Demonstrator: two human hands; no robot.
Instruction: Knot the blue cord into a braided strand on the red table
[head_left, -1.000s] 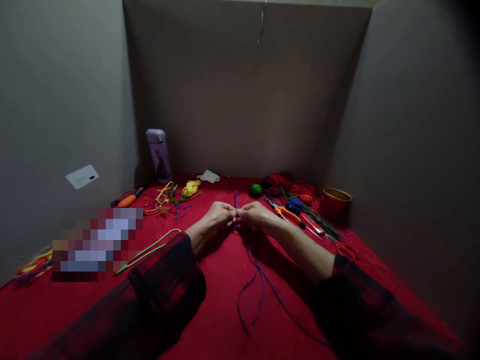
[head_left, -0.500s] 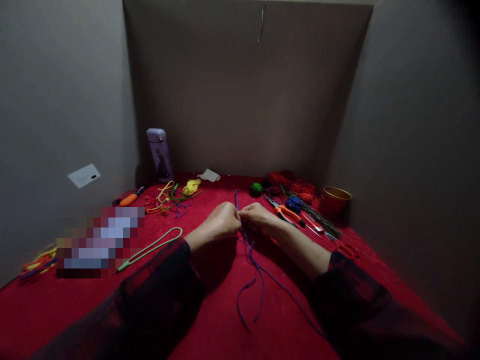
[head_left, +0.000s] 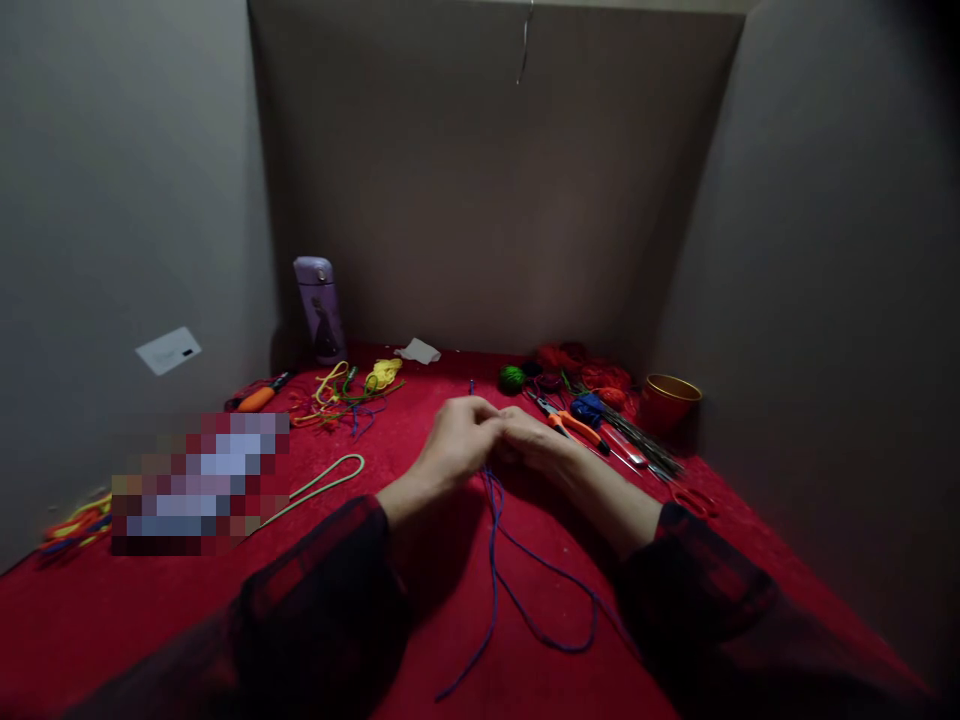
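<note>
My left hand (head_left: 459,437) and my right hand (head_left: 529,437) meet at the middle of the red table, fingers closed and pressed together on a purple-blue cord (head_left: 493,560). Where exactly each hand pinches it is hidden behind the knuckles. Below the hands, the loose cord strands run toward me, and one bends into a loop at the right. A short tip of cord shows just beyond my left hand. To the left of my left sleeve lies a pale green cord loop (head_left: 352,460).
A lilac bottle (head_left: 321,310) stands at the back left near yellow yarn (head_left: 385,374). On the right lie orange-handled pliers (head_left: 577,427), red scissors (head_left: 694,500), a green yarn ball (head_left: 512,378) and a red cup (head_left: 670,400). Grey walls enclose the red table.
Both hands have come closer together, the left moving slightly right and its fingers now overlapping the right's. The loose cord strands have shifted and spread into a wider loop toward me.
</note>
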